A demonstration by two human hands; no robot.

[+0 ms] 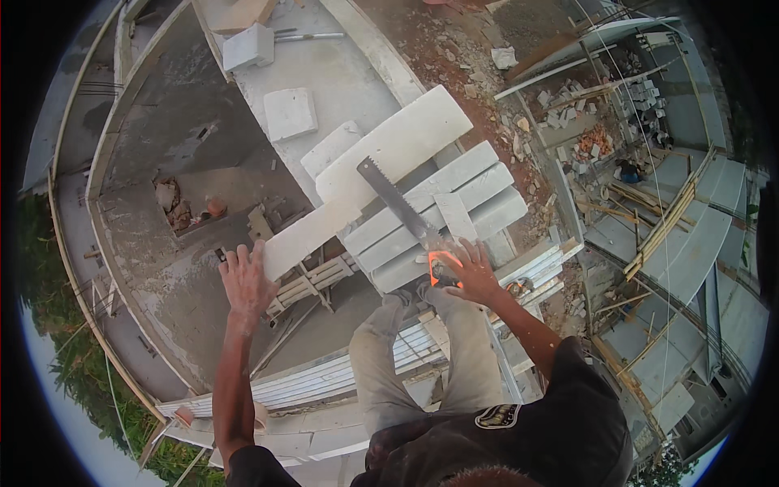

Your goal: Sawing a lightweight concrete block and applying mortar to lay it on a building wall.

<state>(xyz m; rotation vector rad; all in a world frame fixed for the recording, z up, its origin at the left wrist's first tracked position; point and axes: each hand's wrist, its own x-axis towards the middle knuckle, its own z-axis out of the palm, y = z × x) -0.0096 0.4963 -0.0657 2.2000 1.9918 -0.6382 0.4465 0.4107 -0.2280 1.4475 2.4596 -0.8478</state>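
A handsaw with a grey toothed blade (393, 199) lies across a stack of white lightweight blocks (466, 191). Over its orange and black handle (439, 270) is my right hand (473, 274), fingers spread and seemingly touching the handle's right side. My left hand (247, 282) grips the near left end of a narrow white block strip (312, 235). The strip slants up and right to a wider white slab (406, 146) resting on the stack. A small white offcut (455, 216) sits on the blocks, right of the saw blade.
Two white blocks, one nearer (290, 114) and one farther (248, 47), rest on the concrete ledge (349, 77). Below left are a sunken concrete room (174, 268) and bamboo poles (312, 284). Rubble (519, 138) covers ground at the right. My feet stand right by the stack.
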